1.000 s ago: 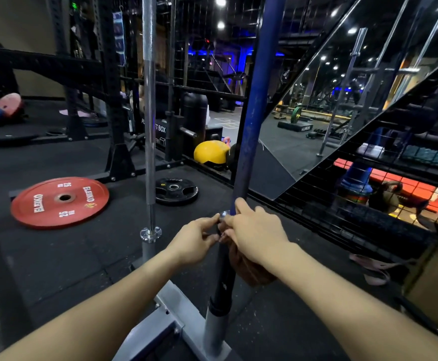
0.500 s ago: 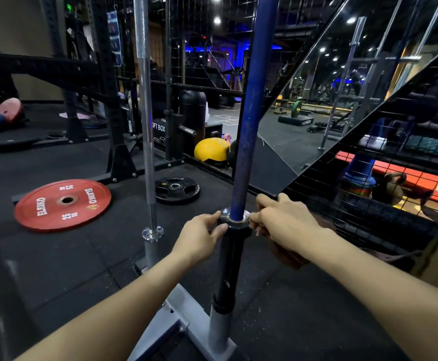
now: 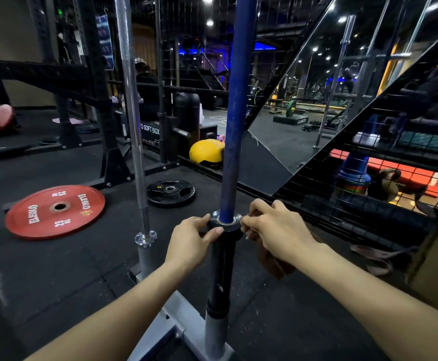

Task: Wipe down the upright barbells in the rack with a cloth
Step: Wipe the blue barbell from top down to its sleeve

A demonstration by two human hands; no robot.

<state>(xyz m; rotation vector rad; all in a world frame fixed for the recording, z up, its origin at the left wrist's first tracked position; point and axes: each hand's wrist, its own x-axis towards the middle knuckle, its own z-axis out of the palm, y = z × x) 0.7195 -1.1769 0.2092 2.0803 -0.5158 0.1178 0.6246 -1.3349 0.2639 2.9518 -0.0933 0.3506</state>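
A blue barbell (image 3: 235, 105) stands upright in the grey floor rack (image 3: 172, 327), its black sleeve (image 3: 219, 277) below a steel collar (image 3: 225, 219). My left hand (image 3: 190, 243) grips the collar and the top of the sleeve from the left. My right hand (image 3: 275, 229) holds a brown cloth (image 3: 274, 260) against the collar's right side; most of the cloth hangs under the palm. A silver barbell (image 3: 132, 105) stands upright to the left in the same rack.
A red 25 kg plate (image 3: 55, 211) and a small black plate (image 3: 170, 192) lie on the black floor behind the rack. A yellow ball (image 3: 205, 151), a black wire fence (image 3: 369, 204) and a mirror (image 3: 317, 100) stand beyond. A cardboard box (image 3: 437, 272) sits at right.
My right hand came off the sleeve and moved up and right to the collar's side with the cloth. My left hand stayed at the collar.
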